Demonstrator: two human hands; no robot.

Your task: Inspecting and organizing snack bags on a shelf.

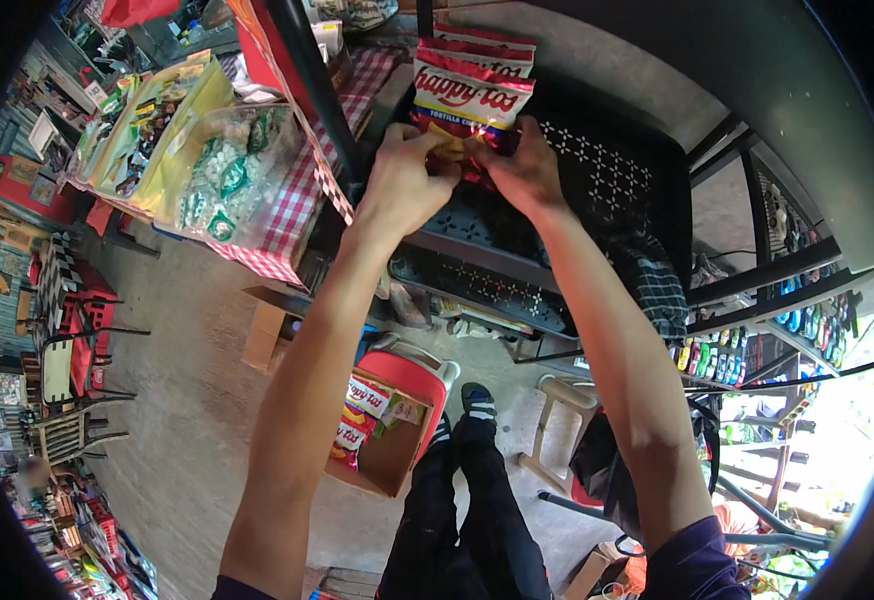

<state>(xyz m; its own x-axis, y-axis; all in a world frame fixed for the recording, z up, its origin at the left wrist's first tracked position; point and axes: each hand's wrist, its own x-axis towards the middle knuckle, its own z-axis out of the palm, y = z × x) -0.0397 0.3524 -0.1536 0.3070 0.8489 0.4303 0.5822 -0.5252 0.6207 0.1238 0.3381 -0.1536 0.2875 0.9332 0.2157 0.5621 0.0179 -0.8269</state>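
A red and white bag of chips (471,94) stands upright on the upper tier of a black plastic shelf (624,176) with flower-shaped perforations. My left hand (405,176) grips its lower left part, fingers curled in towards the front. My right hand (528,171) holds the opposite lower side, its thumb on the bag's face. Directly behind stand more bags of the same kind (508,46), mostly hidden by the front one. Below my arms, an open cardboard box (396,474) contains a few matching chip bags (352,435) and a green packet (405,410).
Left of the shelf, a red-checked tablecloth (276,244) lies under plastic containers of small packets (231,176). A black post (324,97) rises beside my left hand. The box rests on a red seat (426,375). Dark checked cloth (654,285) hangs at the shelf's right. A beige stool (557,427) stands right of my feet.
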